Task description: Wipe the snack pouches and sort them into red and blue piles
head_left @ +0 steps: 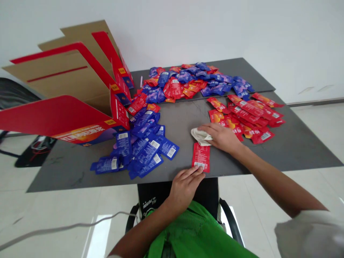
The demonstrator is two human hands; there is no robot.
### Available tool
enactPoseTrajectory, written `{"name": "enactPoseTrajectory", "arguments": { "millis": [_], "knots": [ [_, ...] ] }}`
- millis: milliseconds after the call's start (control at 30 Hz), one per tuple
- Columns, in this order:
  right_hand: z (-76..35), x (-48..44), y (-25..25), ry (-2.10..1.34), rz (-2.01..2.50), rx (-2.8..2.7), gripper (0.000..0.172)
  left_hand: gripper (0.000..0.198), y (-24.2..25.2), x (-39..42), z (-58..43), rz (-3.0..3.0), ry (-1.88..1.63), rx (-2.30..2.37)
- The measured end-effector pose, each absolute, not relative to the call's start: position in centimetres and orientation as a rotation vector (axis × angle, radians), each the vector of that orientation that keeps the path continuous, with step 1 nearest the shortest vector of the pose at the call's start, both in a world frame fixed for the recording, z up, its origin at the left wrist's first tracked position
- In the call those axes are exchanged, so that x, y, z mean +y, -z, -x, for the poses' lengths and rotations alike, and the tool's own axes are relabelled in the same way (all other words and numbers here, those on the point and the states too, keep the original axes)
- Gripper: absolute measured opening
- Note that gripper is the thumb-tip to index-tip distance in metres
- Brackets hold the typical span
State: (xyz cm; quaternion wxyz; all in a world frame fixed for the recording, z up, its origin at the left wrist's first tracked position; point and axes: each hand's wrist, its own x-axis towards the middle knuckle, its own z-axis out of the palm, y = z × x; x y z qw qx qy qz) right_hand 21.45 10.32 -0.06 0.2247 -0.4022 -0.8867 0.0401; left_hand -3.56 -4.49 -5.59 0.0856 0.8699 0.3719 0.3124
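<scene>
A red sachet (201,154) lies barcode side up near the front edge of the grey table. The fingertips of my left hand (185,186) rest on its lower end, stretched out and holding it flat. My right hand (221,136) is closed on a white cloth (201,136), which touches the sachet's upper end and partly covers it. Right of that hand lies a pile of red sachets (249,114), some under or close to the fingers. Blue sachets (145,147) lie in a loose pile to the left.
Open cardboard boxes (91,130) with red outsides stand on the left of the table (182,116). A mixed heap of red and blue sachets (185,80) spreads along the back. A white wall (204,32) rises behind. A grey cable (80,225) crosses the floor.
</scene>
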Motion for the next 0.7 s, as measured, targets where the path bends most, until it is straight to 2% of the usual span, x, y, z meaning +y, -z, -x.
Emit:
{"name": "enactPoseTrajectory", "arguments": {
  "millis": [133,267,367,467,567,700],
  "knots": [
    [-21.3,6.5,-2.1,-0.089,1.04,-2.326,0.055,0.022,5.5,-4.4,3.4,-2.575,-0.967,1.111],
    [-20.2,1.6,-1.2,-0.247,0.885,-2.505,0.053,0.019,5.3,-4.2,3.4,-2.535,-0.93,1.12],
    [-20.3,2.8,0.7,-0.306,0.914,-2.521,0.052,0.02,5.2,-4.2,3.5,-2.539,-0.911,1.106],
    [-21.2,7.3,1.6,-0.223,1.073,-2.489,0.049,0.023,5.3,-4.3,3.5,-2.564,-0.925,1.103],
    [-21.9,10.2,0.5,-0.088,1.189,-2.416,0.043,0.023,5.4,-4.3,3.5,-2.557,-0.948,1.115],
    [-21.8,7.2,-2.1,-0.066,1.138,-2.298,0.052,0.022,5.4,-4.3,3.5,-2.55,-0.947,1.112]
  ]
}}
